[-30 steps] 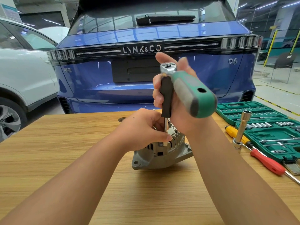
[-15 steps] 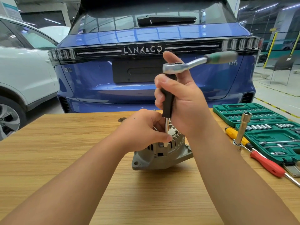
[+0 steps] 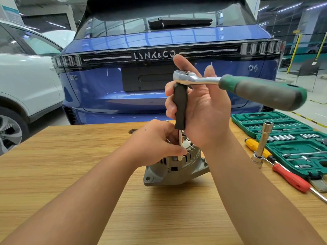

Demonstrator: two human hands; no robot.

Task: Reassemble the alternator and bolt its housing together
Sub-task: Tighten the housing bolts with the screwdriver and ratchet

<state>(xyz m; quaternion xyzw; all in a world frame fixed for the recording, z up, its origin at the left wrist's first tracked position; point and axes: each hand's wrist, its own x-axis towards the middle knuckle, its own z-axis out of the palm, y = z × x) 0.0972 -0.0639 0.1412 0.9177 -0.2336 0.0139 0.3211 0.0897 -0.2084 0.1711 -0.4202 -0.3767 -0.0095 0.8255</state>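
Slippage is looming: right hand (image 3: 203, 110) is clasping the extension (image 3: 180, 106) under the ratchet (image 3: 194, 79), left hand (image 3: 157, 144) pinching its shaft on the alternator (image 3: 177, 167), mid-tabletop.

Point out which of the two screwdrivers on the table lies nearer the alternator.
The yellow-handled screwdriver: it lies closer to the alternator, just behind the upright socket extension. The red-handled screwdriver lies farther right, toward the table edge.
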